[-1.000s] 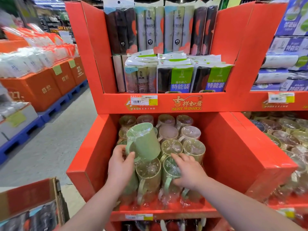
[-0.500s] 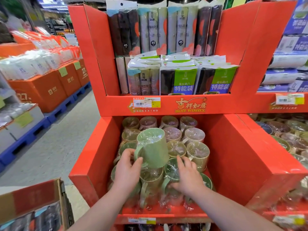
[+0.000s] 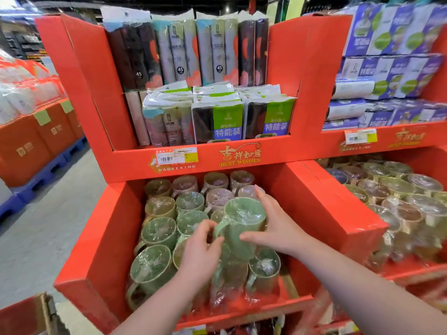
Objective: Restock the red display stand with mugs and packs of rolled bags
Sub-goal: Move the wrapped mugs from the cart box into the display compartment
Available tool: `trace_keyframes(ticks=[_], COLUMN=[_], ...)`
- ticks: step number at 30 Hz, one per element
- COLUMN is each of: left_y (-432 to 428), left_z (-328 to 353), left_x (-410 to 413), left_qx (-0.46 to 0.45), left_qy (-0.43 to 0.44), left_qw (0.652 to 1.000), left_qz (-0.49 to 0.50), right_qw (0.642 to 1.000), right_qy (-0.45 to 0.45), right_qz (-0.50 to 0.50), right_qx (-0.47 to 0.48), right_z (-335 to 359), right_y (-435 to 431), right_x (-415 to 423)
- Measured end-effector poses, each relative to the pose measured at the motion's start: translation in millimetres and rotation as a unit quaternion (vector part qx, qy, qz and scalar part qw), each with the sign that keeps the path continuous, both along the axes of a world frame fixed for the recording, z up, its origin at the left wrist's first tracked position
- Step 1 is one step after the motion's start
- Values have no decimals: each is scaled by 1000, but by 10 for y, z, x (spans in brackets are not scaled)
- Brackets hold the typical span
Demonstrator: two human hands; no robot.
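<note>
Your left hand (image 3: 200, 255) pinches the loop handle of a green mug (image 3: 242, 228), glossy under crinkly shrink film, and your right hand (image 3: 278, 228) cups its round far side, thumb across the front. It's tipped above the other film-wrapped mugs (image 3: 159, 232) in the lower bin of the red cardboard display stand (image 3: 101, 238). Packs of rolled bags (image 3: 217, 117) fill the shelf above.

Moved the green mug (image 3: 242, 228) from the 9 o'clock side of the red stand's bin (image 3: 101, 238) toward 3 o'clock. Lifted the right hand (image 3: 278, 230) off the front-row mugs (image 3: 264, 264) to clasp the mug's 3 o'clock side. Dropped the left hand (image 3: 200, 255) to 8 o'clock, fingers at the handle (image 3: 218, 227).
</note>
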State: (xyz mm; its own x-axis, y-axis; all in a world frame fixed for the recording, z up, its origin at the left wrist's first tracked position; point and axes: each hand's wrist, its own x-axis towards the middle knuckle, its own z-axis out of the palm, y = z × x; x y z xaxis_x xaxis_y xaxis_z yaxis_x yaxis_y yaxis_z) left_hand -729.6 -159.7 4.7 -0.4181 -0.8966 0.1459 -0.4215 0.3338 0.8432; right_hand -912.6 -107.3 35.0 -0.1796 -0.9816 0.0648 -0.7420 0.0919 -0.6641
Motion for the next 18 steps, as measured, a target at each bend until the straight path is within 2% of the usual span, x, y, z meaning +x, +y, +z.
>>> trace_keyframes(ticks=[5, 7, 9, 11, 13, 18], left_y=[4, -5, -56, -108, -155, -215], left_z=[-81, -110, -178, -250, -325, -450], left_x=[-228, -268, -282, -283, -295, -349], left_qx=[31, 34, -22, -90, -99, -72], left_qy=[-17, -53, -154, -288, -380, -465], left_qw=[996, 991, 979, 945, 911, 868], left_qz=[-80, -115, -128, -124, -125, -158], right_qw=[995, 989, 979, 970, 962, 964], right_qy=[48, 78, 114, 138, 159, 153], right_qz=[-34, -62, -68, -57, -38, 6], right_qx=[83, 114, 155, 194, 218, 219], right_z=[10, -10, -24, -65, -158, -463], right_y=[116, 161, 194, 209, 196, 90], right_x=[-168, -284, -387, -425, -412, -369])
